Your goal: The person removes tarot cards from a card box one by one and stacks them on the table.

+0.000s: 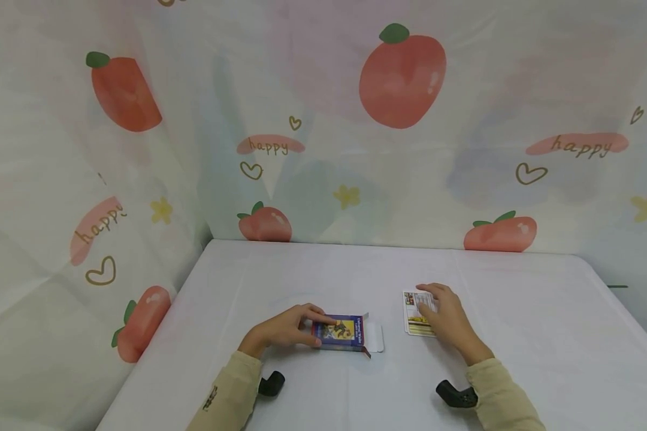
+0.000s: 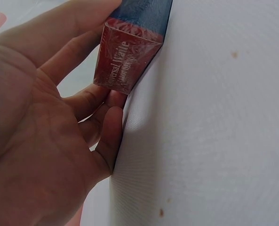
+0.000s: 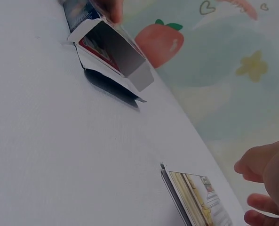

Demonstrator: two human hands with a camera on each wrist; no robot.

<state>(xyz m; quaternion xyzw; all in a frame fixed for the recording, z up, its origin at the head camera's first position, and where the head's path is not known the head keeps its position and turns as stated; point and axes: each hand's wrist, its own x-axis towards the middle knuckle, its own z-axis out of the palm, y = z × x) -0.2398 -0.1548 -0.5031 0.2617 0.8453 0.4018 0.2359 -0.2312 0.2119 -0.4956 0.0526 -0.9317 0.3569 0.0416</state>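
Observation:
A blue tarot card box (image 1: pixel 350 344) lies flat near the table's middle, its lettered red end shown in the left wrist view. My left hand (image 1: pixel 288 326) grips it from the left, thumb along the near side and fingers over the top. The box's right end stands open, its white flap (image 1: pixel 374 338) folded out; inside, the right wrist view shows a red-edged piece (image 3: pixel 99 52). To the right lies a small stack of cards (image 3: pixel 192 197), picture side up. My right hand (image 1: pixel 449 317) hovers over its right side, fingers loosely bent and spread.
A white cloth covers the table (image 1: pixel 356 395). Behind and at the left hangs a sheet (image 1: pixel 323 78) printed with fruit and hearts. Black wrist-worn pieces jut inward from the left sleeve (image 1: pixel 223 395) and right sleeve (image 1: pixel 501 395).

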